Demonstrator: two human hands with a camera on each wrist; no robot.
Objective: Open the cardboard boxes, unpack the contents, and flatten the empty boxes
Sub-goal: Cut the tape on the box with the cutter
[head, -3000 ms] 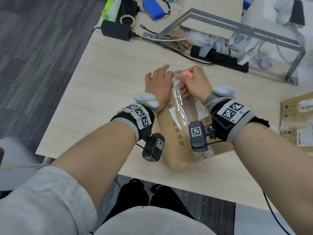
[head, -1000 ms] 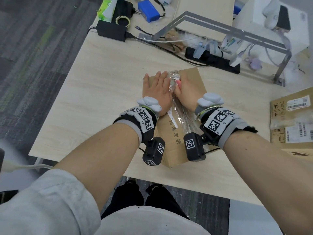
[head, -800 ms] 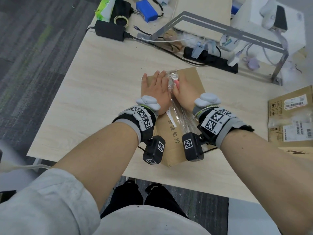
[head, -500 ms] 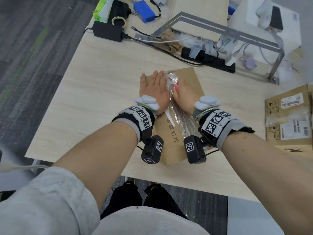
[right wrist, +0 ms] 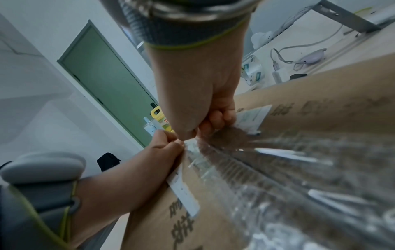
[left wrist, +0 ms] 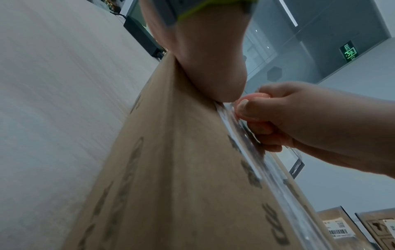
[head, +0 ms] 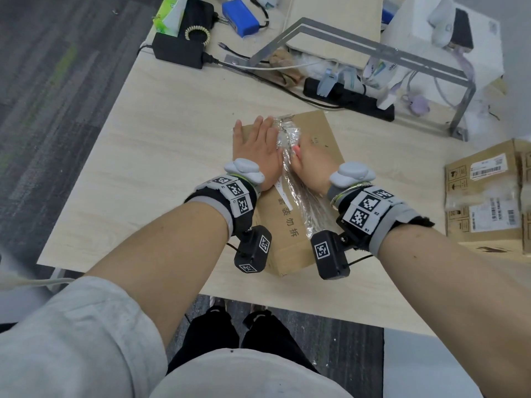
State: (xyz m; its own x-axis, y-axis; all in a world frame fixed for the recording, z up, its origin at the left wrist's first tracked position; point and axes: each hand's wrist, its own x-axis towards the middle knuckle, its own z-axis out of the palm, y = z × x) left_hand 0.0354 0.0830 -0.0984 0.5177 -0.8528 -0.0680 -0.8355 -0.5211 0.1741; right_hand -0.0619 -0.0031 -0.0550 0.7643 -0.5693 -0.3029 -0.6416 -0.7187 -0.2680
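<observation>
At centre frame, the left hand (head: 260, 147) lay flat on the brown cardboard box (head: 290, 225) while the right hand (head: 309, 165) held a closed grip on a small pink cutter (left wrist: 252, 98) in the clear tape (head: 301, 202). A slip could have nicked the left hand just beside it, or cut the contents.

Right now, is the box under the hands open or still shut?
Shut. The box has its top flaps flat and the clear tape along the seam; the right hand holds a pink tool on it.
</observation>
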